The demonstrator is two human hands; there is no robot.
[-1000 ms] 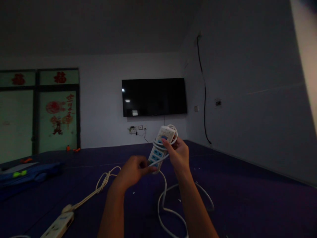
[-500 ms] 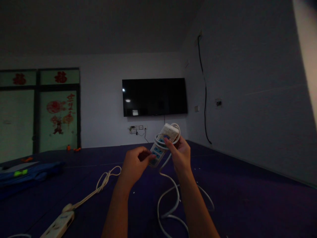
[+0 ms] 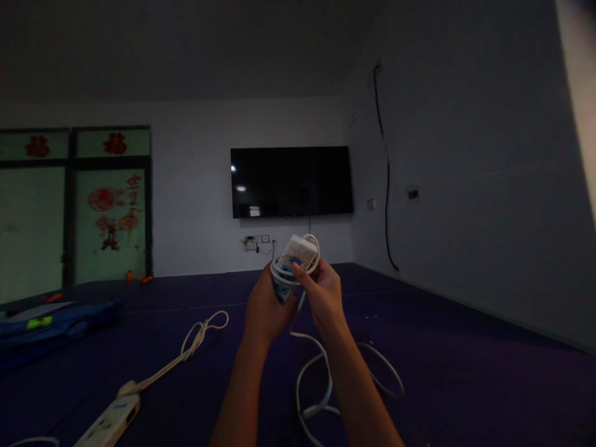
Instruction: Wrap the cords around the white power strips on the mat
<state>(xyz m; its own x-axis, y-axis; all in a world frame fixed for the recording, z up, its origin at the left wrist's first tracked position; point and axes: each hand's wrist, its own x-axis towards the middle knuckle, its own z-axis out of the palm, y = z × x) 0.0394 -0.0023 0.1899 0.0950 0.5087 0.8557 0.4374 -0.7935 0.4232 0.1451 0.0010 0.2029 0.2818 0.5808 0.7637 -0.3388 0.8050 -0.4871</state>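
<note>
Now that the left hand (image 3: 267, 313) cups the power strip (image 3: 300, 249), both sides seem supported | power strip: aloft between 2 hands | right hand (image 3: 325, 295): fingers pinching it and looped cord (image 3: 318, 251) | left hand: fingers partly hidden, cannot tell

Two power strips (image 3: 302, 249) (image 3: 109, 423), one wall-mounted television (image 3: 291, 182).

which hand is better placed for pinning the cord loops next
Probably the right hand: its thumb lies at the cord loops on the power strip; the left hand is at the lower end.
</note>
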